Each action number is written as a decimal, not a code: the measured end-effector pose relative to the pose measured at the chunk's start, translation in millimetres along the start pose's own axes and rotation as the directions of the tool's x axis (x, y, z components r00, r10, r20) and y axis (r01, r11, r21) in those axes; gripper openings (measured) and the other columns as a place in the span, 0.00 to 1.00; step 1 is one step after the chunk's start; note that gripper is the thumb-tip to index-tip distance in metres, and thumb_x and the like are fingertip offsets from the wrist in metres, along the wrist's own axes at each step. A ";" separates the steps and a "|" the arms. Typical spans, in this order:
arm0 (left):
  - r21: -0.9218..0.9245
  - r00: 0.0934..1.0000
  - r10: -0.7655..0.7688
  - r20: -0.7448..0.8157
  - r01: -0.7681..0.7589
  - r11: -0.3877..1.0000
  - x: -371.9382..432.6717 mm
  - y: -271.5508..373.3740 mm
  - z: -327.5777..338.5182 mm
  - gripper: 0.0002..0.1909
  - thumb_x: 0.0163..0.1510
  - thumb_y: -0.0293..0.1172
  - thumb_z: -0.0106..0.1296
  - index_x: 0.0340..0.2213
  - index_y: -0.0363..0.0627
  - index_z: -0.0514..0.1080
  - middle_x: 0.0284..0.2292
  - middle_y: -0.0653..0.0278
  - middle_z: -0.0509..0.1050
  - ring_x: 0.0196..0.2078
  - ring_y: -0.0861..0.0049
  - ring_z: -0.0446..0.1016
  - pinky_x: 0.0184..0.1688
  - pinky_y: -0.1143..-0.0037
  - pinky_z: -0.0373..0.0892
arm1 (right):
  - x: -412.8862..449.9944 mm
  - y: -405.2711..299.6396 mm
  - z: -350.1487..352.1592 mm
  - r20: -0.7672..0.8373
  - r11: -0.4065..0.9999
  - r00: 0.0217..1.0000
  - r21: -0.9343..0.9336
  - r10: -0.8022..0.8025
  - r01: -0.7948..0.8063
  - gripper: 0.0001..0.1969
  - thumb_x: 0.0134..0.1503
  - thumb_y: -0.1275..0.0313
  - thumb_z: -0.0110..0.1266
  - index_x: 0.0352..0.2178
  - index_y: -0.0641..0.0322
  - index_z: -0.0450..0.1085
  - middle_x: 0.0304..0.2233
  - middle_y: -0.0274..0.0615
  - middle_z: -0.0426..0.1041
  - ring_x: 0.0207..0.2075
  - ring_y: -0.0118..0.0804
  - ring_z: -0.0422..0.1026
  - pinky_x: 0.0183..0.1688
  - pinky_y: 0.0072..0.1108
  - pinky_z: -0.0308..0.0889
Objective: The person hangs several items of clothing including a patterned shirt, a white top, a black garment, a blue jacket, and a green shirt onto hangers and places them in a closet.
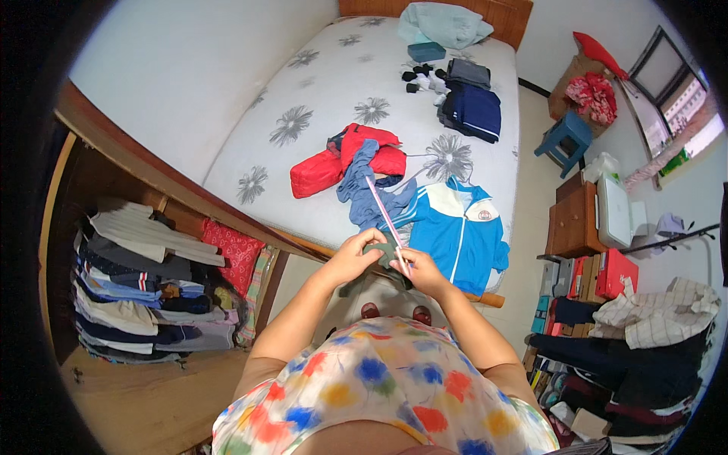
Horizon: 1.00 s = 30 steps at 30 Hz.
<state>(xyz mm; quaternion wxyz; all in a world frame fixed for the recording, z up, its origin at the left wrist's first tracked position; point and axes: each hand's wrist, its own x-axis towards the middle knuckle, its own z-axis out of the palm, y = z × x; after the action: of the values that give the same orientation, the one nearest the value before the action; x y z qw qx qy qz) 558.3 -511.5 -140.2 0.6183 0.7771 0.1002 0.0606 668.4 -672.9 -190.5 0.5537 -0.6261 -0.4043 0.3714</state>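
Note:
My left hand (362, 260) pinches the edge of a dark green garment (380, 249), most of which hangs below between my arms, partly hidden. My right hand (422, 274) grips a slim pink-and-white stick, apparently a clothes hanger seen edge-on (382, 207), and also touches the green cloth. Beyond my hands, a crumpled grey-blue garment (364, 196) lies on the bed against a red padded garment (372, 149). To the right, a blue and white zip jacket (462, 233) is spread out near the bed's front edge.
The flower-patterned mattress (324, 74) carries folded dark clothes (472, 111), several socks (424, 79), a teal box (426, 52) and a pale blanket (443, 25). An open wardrobe (142, 392) with stacked clothes stands left. At right are a blue stool (566, 139), a wooden cabinet (571, 219) and loaded shelves.

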 end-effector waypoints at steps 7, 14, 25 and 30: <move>0.407 0.950 0.244 -0.194 -0.148 0.901 -1.9 -20.8 -2.4 0.10 0.42 0.23 0.45 0.31 0.42 0.70 0.28 0.62 0.67 0.36 0.76 0.65 0.39 0.77 0.62 | -3.1 -14.4 -26.3 -0.018 0.987 0.996 -0.131 0.089 -0.091 0.08 0.53 0.69 0.52 0.27 0.65 0.70 0.19 0.33 0.66 0.22 0.22 0.60 0.26 0.17 0.58; -0.023 0.952 -0.069 -0.297 0.065 0.998 7.6 -17.0 63.9 0.18 0.49 0.26 0.47 0.44 0.45 0.63 0.31 0.66 0.62 0.32 0.81 0.62 0.36 0.81 0.61 | -11.8 -13.6 -36.0 -0.130 0.971 0.973 -0.168 -0.190 0.167 0.07 0.51 0.75 0.51 0.23 0.66 0.62 0.16 0.42 0.58 0.18 0.32 0.59 0.23 0.21 0.57; -0.509 0.899 -0.421 -0.119 0.309 0.804 42.1 -2.2 121.1 0.10 0.53 0.30 0.43 0.38 0.50 0.66 0.32 0.73 0.69 0.31 0.89 0.65 0.32 0.84 0.61 | -64.5 -25.1 -86.8 -0.127 0.907 0.950 -0.356 -0.284 0.224 0.07 0.53 0.71 0.49 0.27 0.67 0.65 0.21 0.50 0.65 0.22 0.48 0.64 0.24 0.27 0.60; -0.431 0.981 -0.108 -0.162 0.028 0.902 55.3 27.3 110.9 0.06 0.50 0.26 0.40 0.31 0.44 0.67 0.25 0.70 0.67 0.29 0.85 0.64 0.32 0.82 0.62 | -78.6 -25.7 -128.7 -0.197 0.835 0.919 -0.512 -0.342 0.201 0.06 0.52 0.73 0.49 0.32 0.64 0.67 0.29 0.50 0.70 0.31 0.51 0.70 0.31 0.28 0.65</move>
<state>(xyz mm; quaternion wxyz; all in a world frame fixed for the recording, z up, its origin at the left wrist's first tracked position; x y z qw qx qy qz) 638.5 -609.8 -140.6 0.7631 0.6104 0.1678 0.1301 752.2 -794.0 -149.3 0.4792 -0.7255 -0.4870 0.0831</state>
